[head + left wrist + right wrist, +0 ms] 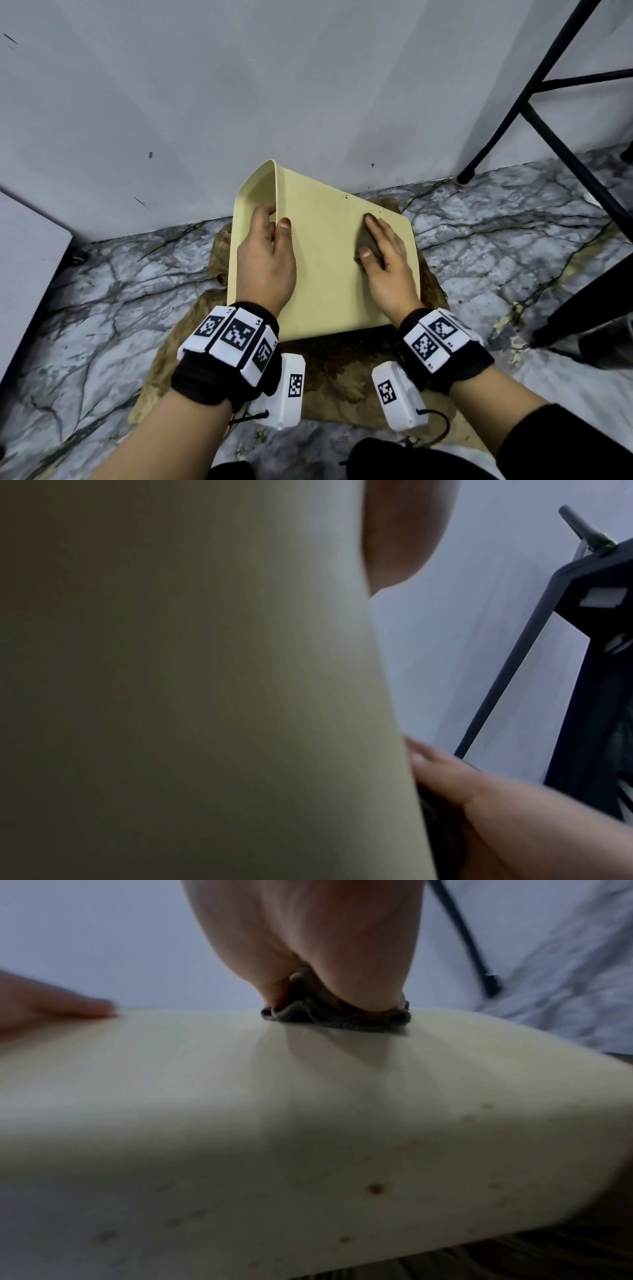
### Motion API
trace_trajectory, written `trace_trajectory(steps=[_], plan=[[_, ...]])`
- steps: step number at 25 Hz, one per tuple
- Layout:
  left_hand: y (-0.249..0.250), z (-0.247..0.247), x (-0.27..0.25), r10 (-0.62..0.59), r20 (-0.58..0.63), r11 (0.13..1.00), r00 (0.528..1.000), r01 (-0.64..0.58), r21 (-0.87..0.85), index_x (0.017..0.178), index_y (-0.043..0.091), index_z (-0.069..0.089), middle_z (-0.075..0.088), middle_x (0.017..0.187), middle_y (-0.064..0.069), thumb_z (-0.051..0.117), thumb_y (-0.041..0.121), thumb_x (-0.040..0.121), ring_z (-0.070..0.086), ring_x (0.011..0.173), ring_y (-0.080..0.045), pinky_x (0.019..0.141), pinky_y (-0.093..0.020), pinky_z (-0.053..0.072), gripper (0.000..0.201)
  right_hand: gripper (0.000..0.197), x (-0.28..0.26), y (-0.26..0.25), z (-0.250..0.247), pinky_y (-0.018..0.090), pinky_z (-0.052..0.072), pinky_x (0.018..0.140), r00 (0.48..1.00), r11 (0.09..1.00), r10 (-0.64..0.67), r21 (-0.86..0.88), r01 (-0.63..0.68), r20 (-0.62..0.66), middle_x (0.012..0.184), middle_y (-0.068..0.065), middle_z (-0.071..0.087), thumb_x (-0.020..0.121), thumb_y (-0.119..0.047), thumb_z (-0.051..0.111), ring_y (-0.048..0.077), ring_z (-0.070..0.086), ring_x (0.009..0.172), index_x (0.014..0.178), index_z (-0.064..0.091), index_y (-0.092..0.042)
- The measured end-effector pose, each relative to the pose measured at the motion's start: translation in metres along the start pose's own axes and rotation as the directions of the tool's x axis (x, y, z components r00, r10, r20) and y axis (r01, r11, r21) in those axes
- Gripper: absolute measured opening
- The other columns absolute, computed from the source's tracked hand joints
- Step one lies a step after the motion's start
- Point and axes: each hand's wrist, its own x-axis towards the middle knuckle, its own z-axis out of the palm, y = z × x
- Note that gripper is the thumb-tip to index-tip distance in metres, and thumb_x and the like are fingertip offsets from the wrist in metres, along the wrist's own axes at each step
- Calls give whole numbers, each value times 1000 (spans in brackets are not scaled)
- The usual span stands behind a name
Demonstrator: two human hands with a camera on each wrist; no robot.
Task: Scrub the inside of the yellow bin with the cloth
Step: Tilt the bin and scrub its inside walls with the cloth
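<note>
The yellow bin [325,274] lies on its side on the floor, with its opening turned to the left. My left hand [265,246] grips the rim at the opening: the fingers curl inside and the thumb lies on the outer wall. My right hand [383,260] holds a wadded grey cloth [371,240] between thumb and fingers and presses it on the bin's upward-facing outer wall, near the far right edge. In the right wrist view the cloth [342,1018] is bunched under the hand on the bin [308,1123], which has small brown specks. The bin's wall [205,696] fills the left wrist view.
A crumpled brown sheet [342,373] lies under the bin on the marbled floor [496,240]. The white wall [239,85] stands just behind. Black table legs [548,144] are at the right and a white panel [27,274] at the left.
</note>
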Motion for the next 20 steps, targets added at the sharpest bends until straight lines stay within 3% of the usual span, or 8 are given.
trace_trajectory(steps=[3,8,12,14,16,20], plan=[[3,4,0,42,-2,999,999,-42,30,113,17,50,57,67,9,41,17,93,51,55,11,51,-4,35,22,50,-9,-37,24,31,6,116,973,978,-210,13,210,94,149,1,31,85,-29,42,19,20,138,134,36,-30],[5,4,0,65,13,996,998,-66,62,115,15,50,57,68,10,42,16,93,52,58,13,53,-2,34,24,49,-3,-48,31,37,11,117,949,954,-300,12,300,95,148,2,32,85,-36,36,23,22,137,134,37,-30],[5,2,2,64,48,996,997,-67,67,117,18,49,61,72,2,41,19,94,50,58,9,52,-4,36,24,47,7,-21,14,32,8,116,981,982,-186,11,186,54,148,2,33,86,-28,41,20,22,138,132,35,-37],[6,1,2,56,70,997,996,-60,52,116,19,48,62,74,-3,40,19,94,50,58,7,52,-6,37,24,47,10,-4,2,35,10,117,993,993,-116,-8,116,11,148,2,33,87,-25,40,19,22,138,131,34,-38],[6,1,2,54,89,996,995,-60,65,116,19,46,60,72,1,39,19,95,50,58,6,51,-7,37,23,45,11,15,-10,42,12,118,999,999,-28,-17,27,-24,149,1,30,92,-19,43,18,21,139,134,35,-34],[11,-1,6,36,178,990,983,-59,125,120,17,39,56,76,9,35,17,95,52,63,1,49,-5,36,25,45,8,35,-26,39,12,118,989,990,141,-2,-142,-49,151,-4,25,93,-18,42,16,17,141,134,35,-36]])
